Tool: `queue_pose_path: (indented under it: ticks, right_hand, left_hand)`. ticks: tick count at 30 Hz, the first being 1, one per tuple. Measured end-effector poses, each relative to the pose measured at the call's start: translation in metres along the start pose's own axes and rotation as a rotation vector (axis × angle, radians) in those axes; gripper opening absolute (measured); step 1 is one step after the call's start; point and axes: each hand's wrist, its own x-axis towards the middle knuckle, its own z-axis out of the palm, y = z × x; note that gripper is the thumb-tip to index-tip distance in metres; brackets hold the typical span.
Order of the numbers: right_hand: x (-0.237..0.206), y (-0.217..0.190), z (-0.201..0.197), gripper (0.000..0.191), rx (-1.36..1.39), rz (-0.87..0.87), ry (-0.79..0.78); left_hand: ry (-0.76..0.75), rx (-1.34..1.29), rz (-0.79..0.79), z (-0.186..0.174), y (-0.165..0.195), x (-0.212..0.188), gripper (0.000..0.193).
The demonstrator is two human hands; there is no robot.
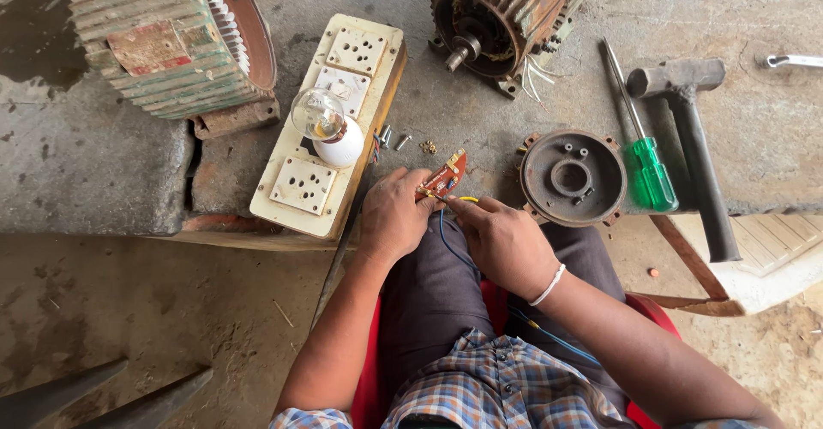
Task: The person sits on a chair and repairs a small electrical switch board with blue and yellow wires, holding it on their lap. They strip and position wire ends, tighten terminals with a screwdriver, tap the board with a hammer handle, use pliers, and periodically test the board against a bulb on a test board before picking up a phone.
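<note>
Left hand (pixel 393 215) pinching small red circuit board (pixel 446 175) over lap, fingers curled round its lower edge. Right hand (pixel 504 242) fingers pressed together, pinching yellow wire (pixel 467 198) at board. Blue wire (pixel 447 242) trails down. Switchboard with bulb (pixel 326 120) left; green screwdriver (pixel 647 168), hammer (pixel 694 146) right.

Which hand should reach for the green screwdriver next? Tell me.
Probably the right hand: the green screwdriver lies on its side, beyond the round metal cover. The left hand holds the small circuit board and would have to cross over.
</note>
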Motion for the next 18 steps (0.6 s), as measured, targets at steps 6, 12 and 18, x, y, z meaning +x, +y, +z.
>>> queue_pose_path:
  ticks: [6,12,18]
  right_hand:
    - [-0.005,0.006,0.009,0.036,0.148,-0.032,0.07]
    - [-0.013,0.003,0.018,0.041,-0.009,0.016,0.064]
    - [-0.017,0.007,0.023,0.047,-0.109,-0.013,0.029]
  left_hand:
    - [0.018,0.006,0.028,0.002,-0.003,0.002,0.034]
    - [-0.003,0.016,0.016,0.003,-0.002,0.003,0.035]
    - [-0.013,0.022,0.02,0.005,-0.003,0.002,0.031]
